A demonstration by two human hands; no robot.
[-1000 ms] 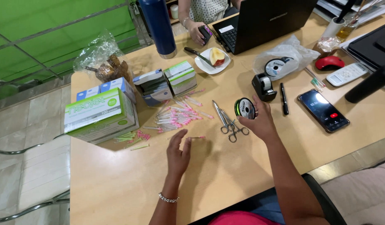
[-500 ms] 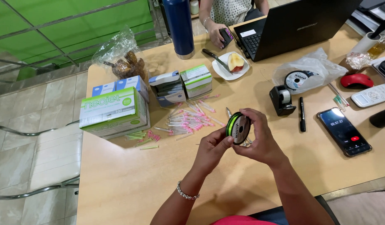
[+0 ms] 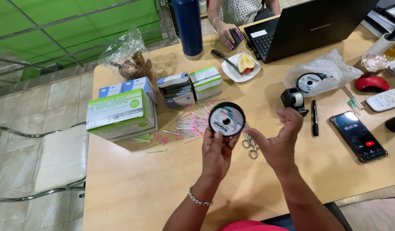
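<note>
My left hand holds a round black spool with a white label up above the wooden table, its flat face turned toward me. My right hand hovers just right of the spool, thumb and fingers pinched together; whether a thread runs between them I cannot tell. Metal scissors lie on the table between the two hands. Behind the spool lies a scatter of pink-capped needles.
Green and white boxes and smaller boxes stand at left. A tape dispenser, black pen, phone, bagged spool, plate with an apple piece, blue flask and laptop lie around. Another person's hand holds a small device.
The spool went from my right hand on the table up into both hands, then into my left hand alone. My right hand has drawn away to the right, fingers pinched.
</note>
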